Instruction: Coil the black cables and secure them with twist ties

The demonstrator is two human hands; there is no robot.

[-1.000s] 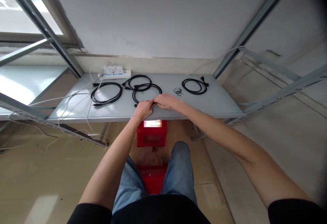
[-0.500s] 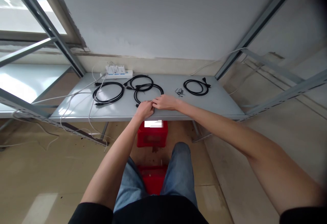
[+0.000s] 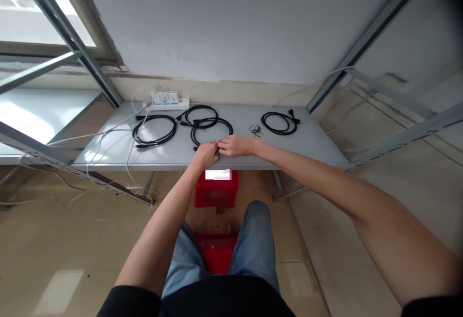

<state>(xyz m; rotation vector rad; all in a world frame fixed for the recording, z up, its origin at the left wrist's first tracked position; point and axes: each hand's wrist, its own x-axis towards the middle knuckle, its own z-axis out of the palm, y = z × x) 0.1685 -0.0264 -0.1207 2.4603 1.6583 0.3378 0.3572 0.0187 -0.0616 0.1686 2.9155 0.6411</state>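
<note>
My left hand (image 3: 207,154) and my right hand (image 3: 236,145) meet at the near side of a coiled black cable (image 3: 211,128) on the grey shelf (image 3: 311,145). Both hands are closed, their fingertips pinched together on the cable's near loop. Just behind that coil lies a second black coil (image 3: 200,113), and a third black coil (image 3: 155,130) lies to the left. A fourth black coil (image 3: 280,123) rests to the right, with a small heap of black twist ties (image 3: 255,130) beside it.
A white power strip (image 3: 165,101) with white leads sits at the shelf's back left. White cables trail off the left edge to the floor. Red crates (image 3: 216,194) stand under the shelf by my knees. Grey metal struts frame both sides.
Both hands stay on the same cable loop and have shifted only slightly. The view has drifted a little to the left.
</note>
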